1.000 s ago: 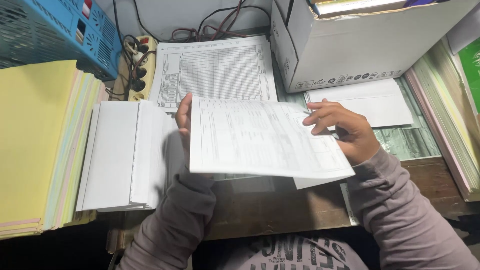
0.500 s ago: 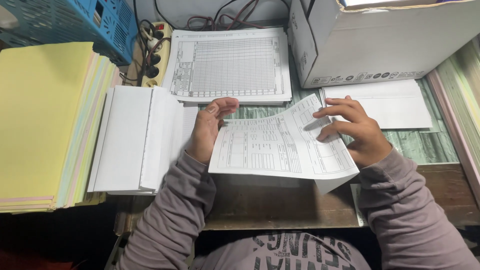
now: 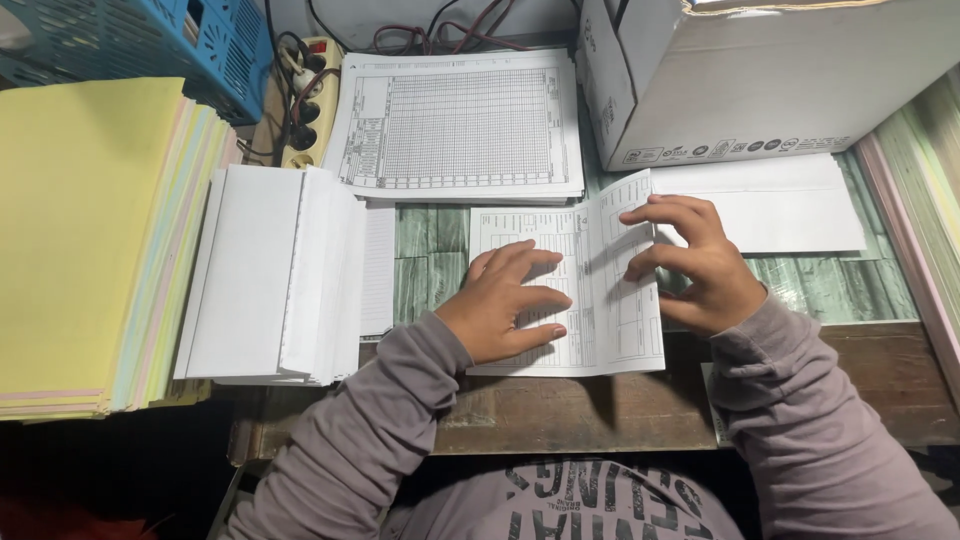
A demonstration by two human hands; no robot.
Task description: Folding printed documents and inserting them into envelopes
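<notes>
Fingers of both hands — left hand (image 3: 500, 305), right hand (image 3: 695, 265) — press flat, ungripping, on a folded printed form (image 3: 600, 320).

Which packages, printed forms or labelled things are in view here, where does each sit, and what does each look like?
Cardboard box: top right, white, row of small dark symbols along its lower edge.
Printed form: centre, white, folded, under the left hand and right hand.
Stack of gridded sheets: top centre, white with fine black tables.
Folded white sheets: left of centre, blank.
Pastel paper stack: far left, yellow on top.

White cardboard box (image 3: 760, 85), upper right
</notes>
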